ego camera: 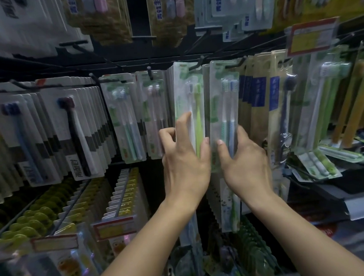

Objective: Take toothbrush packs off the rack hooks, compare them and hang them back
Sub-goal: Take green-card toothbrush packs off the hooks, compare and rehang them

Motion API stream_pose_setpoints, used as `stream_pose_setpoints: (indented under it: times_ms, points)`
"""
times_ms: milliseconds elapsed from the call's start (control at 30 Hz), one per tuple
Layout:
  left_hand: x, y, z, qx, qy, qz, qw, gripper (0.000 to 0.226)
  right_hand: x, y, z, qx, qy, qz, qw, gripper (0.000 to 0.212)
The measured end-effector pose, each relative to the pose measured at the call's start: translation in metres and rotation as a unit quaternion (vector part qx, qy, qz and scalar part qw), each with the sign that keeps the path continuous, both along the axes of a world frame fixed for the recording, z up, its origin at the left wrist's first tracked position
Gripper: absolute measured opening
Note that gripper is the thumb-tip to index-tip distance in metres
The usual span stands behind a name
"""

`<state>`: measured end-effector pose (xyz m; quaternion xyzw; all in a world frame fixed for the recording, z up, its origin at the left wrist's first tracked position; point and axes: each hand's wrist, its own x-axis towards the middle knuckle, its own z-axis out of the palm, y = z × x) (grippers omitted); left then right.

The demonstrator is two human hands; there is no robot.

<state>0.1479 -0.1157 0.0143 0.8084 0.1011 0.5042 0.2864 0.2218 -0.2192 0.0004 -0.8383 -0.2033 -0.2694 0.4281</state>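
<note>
My left hand (184, 159) covers the lower part of the green-and-white toothbrush pack (188, 99); print on the red price tag (311, 35) too blurred to read.

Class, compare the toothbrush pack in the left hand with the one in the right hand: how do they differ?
The left hand grips the green-brush pack, holding a white and a lime-green brush; the right hand grips the blue-brush pack, holding a teal-handled and a blue-handled brush. The green-brush pack sits slightly higher. Both are upright clear two-brush packs at their hooks.

Left hand (184, 159), right hand (245, 161) raised side by side, fingers curled.
</note>
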Motion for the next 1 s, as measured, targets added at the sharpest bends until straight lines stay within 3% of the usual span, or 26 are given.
stream_pose_setpoints:
  times_ms: [1000]
  points:
    - [0.037, 0.006, -0.019, -0.006, -0.014, 0.037, 0.999, 0.073, 0.019, 0.008, -0.002, -0.089, -0.042, -0.103, 0.990, 0.069]
